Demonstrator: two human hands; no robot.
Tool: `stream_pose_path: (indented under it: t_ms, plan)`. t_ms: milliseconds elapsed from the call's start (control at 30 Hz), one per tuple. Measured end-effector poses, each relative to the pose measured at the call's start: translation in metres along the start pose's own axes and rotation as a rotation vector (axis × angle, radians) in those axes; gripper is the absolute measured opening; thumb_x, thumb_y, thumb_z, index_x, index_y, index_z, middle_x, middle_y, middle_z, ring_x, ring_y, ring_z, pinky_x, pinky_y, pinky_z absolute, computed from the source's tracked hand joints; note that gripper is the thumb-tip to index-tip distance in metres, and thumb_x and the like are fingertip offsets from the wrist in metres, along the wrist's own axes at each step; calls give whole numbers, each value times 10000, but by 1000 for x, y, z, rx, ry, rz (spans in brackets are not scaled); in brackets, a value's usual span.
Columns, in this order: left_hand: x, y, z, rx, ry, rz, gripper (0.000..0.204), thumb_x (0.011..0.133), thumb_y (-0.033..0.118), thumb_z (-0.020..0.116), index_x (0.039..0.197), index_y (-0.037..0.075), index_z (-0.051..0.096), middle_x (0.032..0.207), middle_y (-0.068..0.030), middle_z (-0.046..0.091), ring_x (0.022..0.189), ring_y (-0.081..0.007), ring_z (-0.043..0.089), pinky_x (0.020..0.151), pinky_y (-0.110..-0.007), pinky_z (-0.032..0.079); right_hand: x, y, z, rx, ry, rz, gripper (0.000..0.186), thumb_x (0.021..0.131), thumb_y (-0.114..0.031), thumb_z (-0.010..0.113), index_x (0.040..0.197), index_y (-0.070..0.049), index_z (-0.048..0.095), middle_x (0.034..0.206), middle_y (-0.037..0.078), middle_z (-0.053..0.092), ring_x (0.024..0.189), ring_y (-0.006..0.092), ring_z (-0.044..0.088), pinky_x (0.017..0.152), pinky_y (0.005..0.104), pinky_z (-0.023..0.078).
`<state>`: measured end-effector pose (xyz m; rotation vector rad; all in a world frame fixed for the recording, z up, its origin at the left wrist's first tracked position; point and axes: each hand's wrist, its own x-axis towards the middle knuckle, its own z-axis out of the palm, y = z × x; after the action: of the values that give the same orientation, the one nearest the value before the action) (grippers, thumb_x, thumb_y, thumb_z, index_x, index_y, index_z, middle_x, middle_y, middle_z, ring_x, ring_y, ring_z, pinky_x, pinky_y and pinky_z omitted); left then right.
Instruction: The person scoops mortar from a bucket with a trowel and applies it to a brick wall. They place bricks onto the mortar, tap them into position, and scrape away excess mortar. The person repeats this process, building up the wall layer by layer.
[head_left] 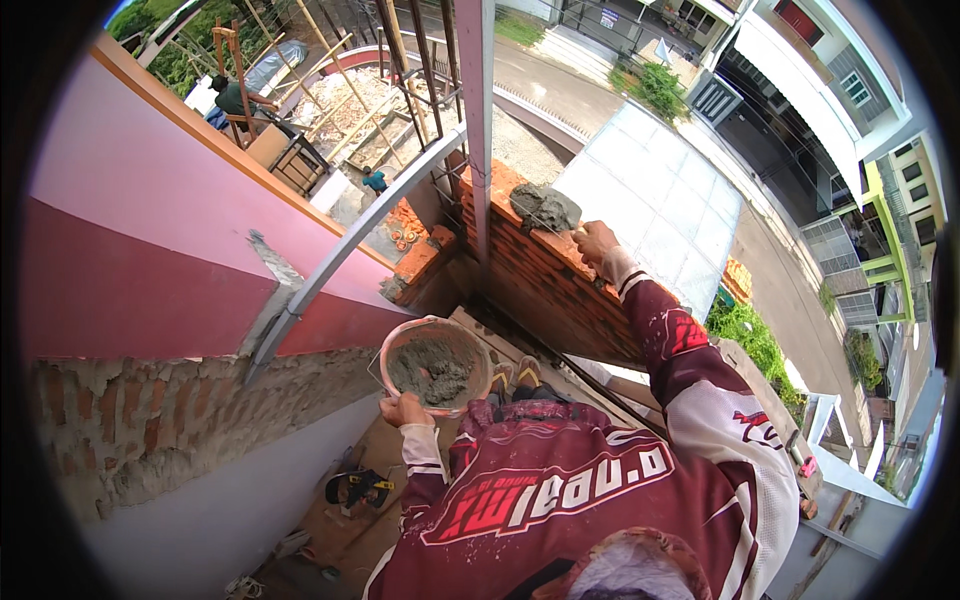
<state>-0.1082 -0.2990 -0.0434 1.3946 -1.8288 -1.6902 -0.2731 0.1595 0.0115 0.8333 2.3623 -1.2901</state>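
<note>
My left hand [405,409] is closed on the rim of a pale, mortar-smeared bucket [480,377], holding it at waist height. Wet grey mortar [432,366] lies inside it. My right arm reaches out to the top of a red brick wall [540,265]. There my right hand [597,245] is closed around what looks like a trowel's handle; its blade is hidden. A lump of grey mortar [545,207] sits just beyond the fingers, on the wall's top course.
A grey metal post [480,120] and a curved metal bar [350,240] stand close ahead. Upright steel rods [425,70] rise behind them. The pink wall [180,220] borders the left. Below lie a black-and-yellow tool [358,490] and planks; farther off, two people work.
</note>
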Motion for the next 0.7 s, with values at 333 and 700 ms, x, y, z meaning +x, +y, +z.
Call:
stream_pose_path:
  t_ms: [333,700]
  plan:
    - [-18,-15,-25,-59,65,-2,308,611,-53,581,741,59,325,781,-58,402,608,-178,370,546,-337,360,10,2,-1,163,-80,-38,280,943,-239,596,916,37,633,723,92,619,529,168,567,452,331,455]
    - [-30,-29,-42,-85,148,29,296,594,-45,591,738,46,349,747,-50,413,611,-198,393,521,-349,375,15,-20,-8,239,-217,-80,293,972,-230,583,790,-2,607,644,60,568,501,144,538,425,307,431]
